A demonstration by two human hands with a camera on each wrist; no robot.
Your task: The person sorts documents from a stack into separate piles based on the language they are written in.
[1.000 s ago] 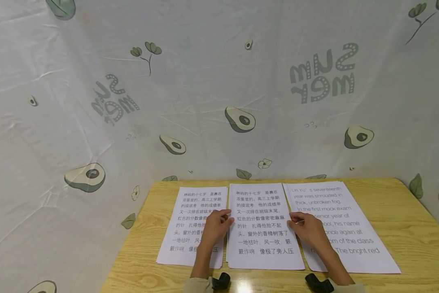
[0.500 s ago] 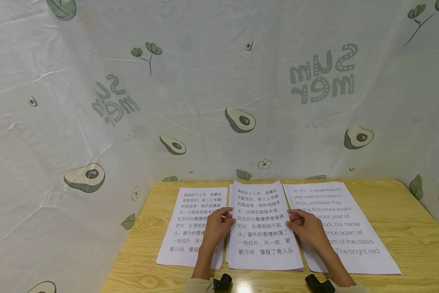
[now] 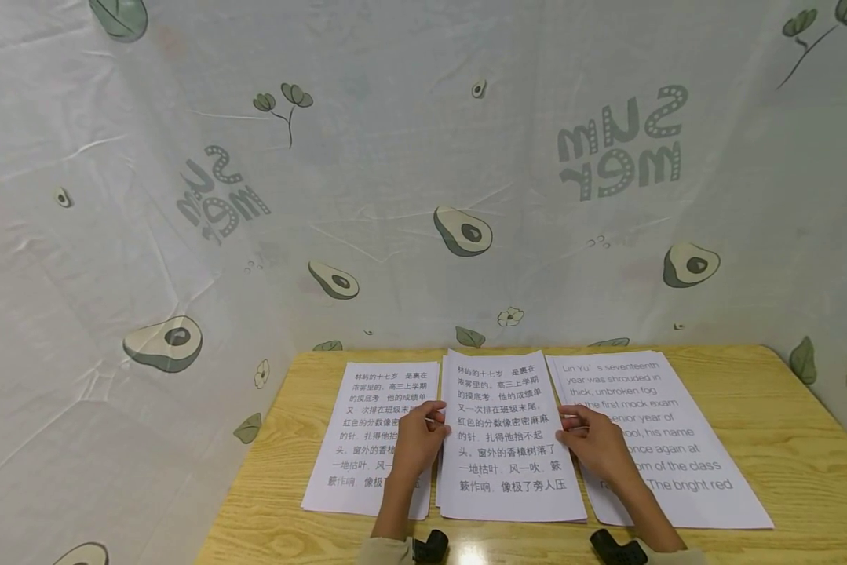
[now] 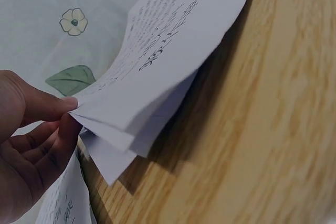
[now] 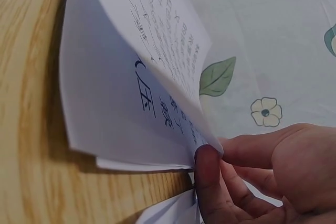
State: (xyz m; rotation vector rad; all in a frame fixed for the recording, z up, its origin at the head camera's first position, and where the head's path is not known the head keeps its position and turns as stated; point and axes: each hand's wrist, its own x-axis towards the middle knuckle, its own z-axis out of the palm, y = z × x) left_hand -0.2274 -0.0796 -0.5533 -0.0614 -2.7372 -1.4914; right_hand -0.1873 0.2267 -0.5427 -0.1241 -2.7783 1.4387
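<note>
In the head view, a printed paper sheet (image 3: pixel 501 439) lies on top of the middle stack, its side edges bowed up. My left hand (image 3: pixel 421 439) pinches its left edge between thumb and fingers. At the right edge, my right hand (image 3: pixel 594 443) does the same. The left wrist view has the raised sheet (image 4: pixel 173 45) curving away from the thumb (image 4: pixel 50 103), with more paper under it. Seen from the right wrist, the thumb (image 5: pixel 208 166) and index finger hold the lifted edge, while another printed sheet (image 5: pixel 105 87) lies beneath.
Left of the middle stack lies another printed stack (image 3: pixel 366 431), partly under my left hand. To the right, a stack with English text (image 3: pixel 691 471) is partly covered by my right hand. A wooden table (image 3: pixel 783 439) bears them, with a patterned cloth (image 3: pixel 395 196) behind.
The middle sheet's upper corners have risen and its sides now bow upward; earlier it lay flat. Both hands have shifted only slightly. The side stacks stay where they were.
</note>
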